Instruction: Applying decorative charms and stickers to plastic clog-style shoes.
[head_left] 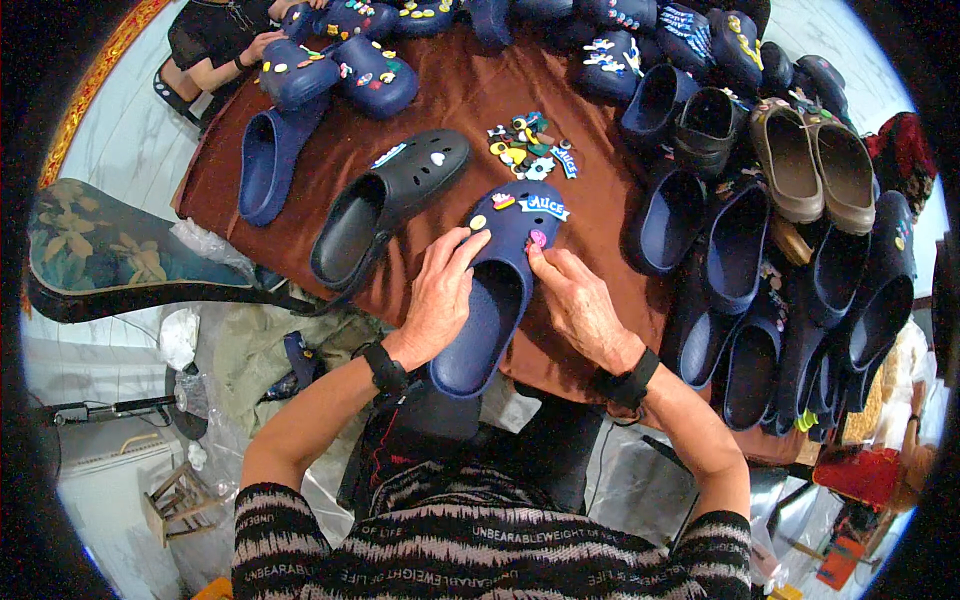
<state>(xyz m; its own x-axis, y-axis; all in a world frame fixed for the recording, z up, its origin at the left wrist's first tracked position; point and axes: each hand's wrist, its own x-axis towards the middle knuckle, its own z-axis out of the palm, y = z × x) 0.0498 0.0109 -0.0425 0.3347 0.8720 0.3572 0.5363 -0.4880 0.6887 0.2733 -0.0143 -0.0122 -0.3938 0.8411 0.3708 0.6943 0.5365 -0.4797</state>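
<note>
1. Brown cloth (460,90) spread wide beneath and beyond the blue clog (490,295), with its near edge running under that clog, heel end jutting past toward the striped sweater (490,545)
2. Open stretch of brown cloth just right of the blue clog, and another beyond the charm pile (512,156) on its far side; tighter room to its left, beside a black clog (410,185), and farther right, along stacked clogs (738,240)
3. Left hand (440,295) partly closed on the blue clog's left side, with fingertips beside a yellow charm (478,222) and thumb hidden
4. Right hand (580,300) half closed on the blue clog's right side, with thumb at a pink charm (539,238) and other fingers curled, partly out of sight
5. White capitals on a blue banner charm (546,207) near the blue clog's toe; pale lettering in bands across the striped sweater, on its near side
</note>
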